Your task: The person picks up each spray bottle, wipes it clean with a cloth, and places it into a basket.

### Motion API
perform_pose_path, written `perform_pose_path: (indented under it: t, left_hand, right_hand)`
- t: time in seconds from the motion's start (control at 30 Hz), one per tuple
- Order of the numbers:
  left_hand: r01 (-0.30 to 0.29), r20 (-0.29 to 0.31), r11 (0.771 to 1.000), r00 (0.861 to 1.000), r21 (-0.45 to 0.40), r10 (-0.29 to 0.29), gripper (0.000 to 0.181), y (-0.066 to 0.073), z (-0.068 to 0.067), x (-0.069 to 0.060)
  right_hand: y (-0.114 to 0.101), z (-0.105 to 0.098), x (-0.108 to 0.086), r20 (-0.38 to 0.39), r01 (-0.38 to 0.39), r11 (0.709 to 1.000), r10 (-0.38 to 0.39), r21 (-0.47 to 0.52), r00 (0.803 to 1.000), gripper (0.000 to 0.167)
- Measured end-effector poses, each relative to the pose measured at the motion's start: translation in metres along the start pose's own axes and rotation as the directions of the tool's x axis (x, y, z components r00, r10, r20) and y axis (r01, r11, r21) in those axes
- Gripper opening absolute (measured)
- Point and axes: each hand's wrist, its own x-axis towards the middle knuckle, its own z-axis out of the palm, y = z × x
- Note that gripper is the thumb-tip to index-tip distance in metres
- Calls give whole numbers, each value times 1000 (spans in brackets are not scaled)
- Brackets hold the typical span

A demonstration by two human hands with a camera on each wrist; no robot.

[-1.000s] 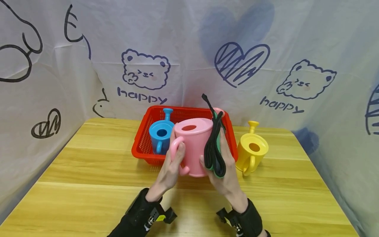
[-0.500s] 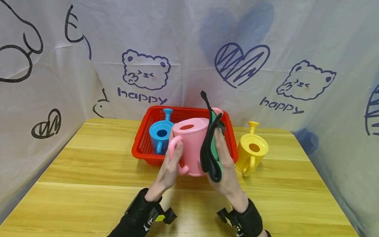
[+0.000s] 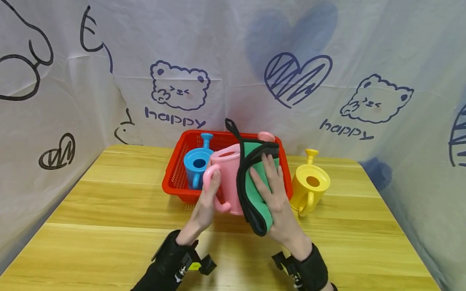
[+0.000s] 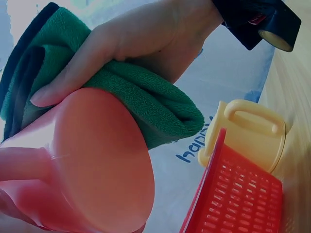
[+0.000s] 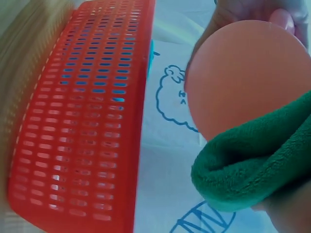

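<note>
Blue watering can [image 3: 196, 161] stands in a red basket [image 3: 191, 197]; in front, the left hand [image 3: 204, 208] grips the raised pink watering can [image 3: 230, 186], the right hand [image 3: 280, 206], spread, presses green cloth [image 3: 254, 194] to its side, and a yellow watering can [image 3: 301, 192] stands rightmost on the table [image 3: 109, 226].

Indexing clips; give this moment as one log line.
left hand: holds pink watering can; right hand: holds green cloth against can; red basket: blue watering can inside
</note>
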Motion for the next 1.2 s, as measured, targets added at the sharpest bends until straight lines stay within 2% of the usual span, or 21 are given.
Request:
perform_pose_path:
  t: [0.17, 0.33, 0.53, 0.77, 0.97, 1.2]
  left_hand:
    - [21, 49, 998, 999, -66, -18, 76, -1, -2, 2]
    - [48, 47, 996, 998, -75, -45, 81, -1, -1, 1]
    - [42, 43, 996, 998, -77, -39, 80, -1, -1, 2]
    - [-11, 48, 995, 999, -102, 16, 76, -2, 1, 3]
    - [0, 35, 995, 999, -96, 3, 75, -1, 3, 1]
    - [4, 24, 996, 1000, -86, -2, 76, -2, 4, 1]
  right_hand:
    - [-9, -3, 3, 59, 107, 993, -104, -47, 993, 53]
    - [-10, 0, 4, 34, 172, 982, -170, -83, 985, 50]
    - [-12, 6, 4, -26, 188, 973, -193, -130, 981, 49]
    - [-16, 10, 5, -67, 186, 963, -202, -198, 977, 48]
    - [-21, 14, 5, -55, 171, 944, -194, -282, 979, 50]
    - [-22, 16, 4, -83, 164, 947, -194, -276, 977, 48]
